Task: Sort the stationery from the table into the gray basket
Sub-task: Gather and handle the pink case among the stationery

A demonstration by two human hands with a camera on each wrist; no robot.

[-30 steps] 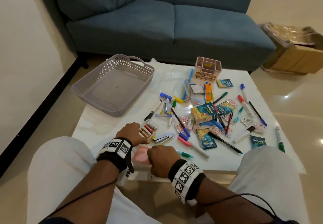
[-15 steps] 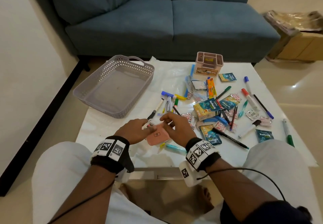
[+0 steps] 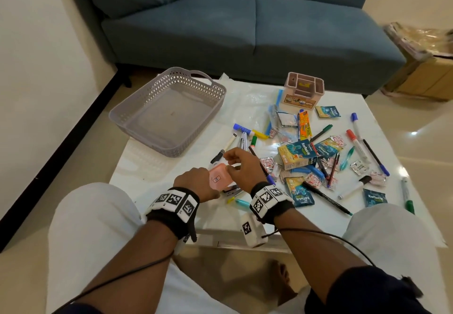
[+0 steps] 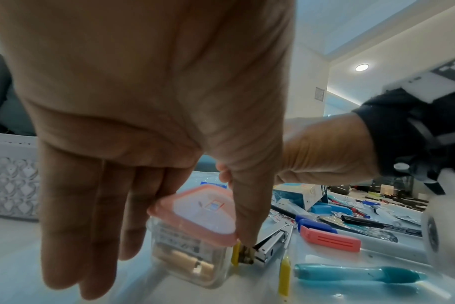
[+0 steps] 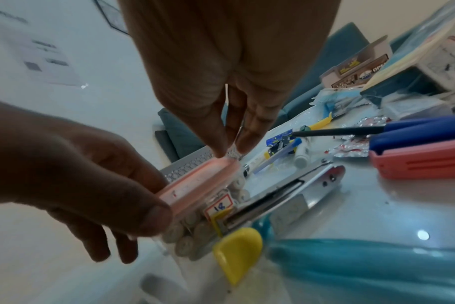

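A small clear box with a pink lid [image 3: 219,179] holds pale chalk-like sticks and sits tilted low over the table's near side. My left hand [image 3: 196,183] grips it, thumb [image 4: 249,216] on the lid's near edge and fingers [image 4: 91,226] down its other side. My right hand [image 3: 241,164] pinches the lid's far edge with its fingertips [image 5: 221,148]. The box [image 5: 195,216] bears a label reading 18. The gray basket [image 3: 117,115] stands with nothing in it at the table's left. Pens, markers and packets lie scattered to the right.
A silver stapler [image 4: 270,244] lies touching the box's right side, with a teal pen [image 4: 358,273] and a pink clip-like piece [image 4: 330,239] close by. A pink desk organiser [image 3: 304,90] stands at the back. A blue sofa [image 3: 245,31] is behind the table.
Both hands carried the pink-lidded box from the table's near edge forward towards the pile. The right hand shifted from the box's side to pinching the lid's far edge.
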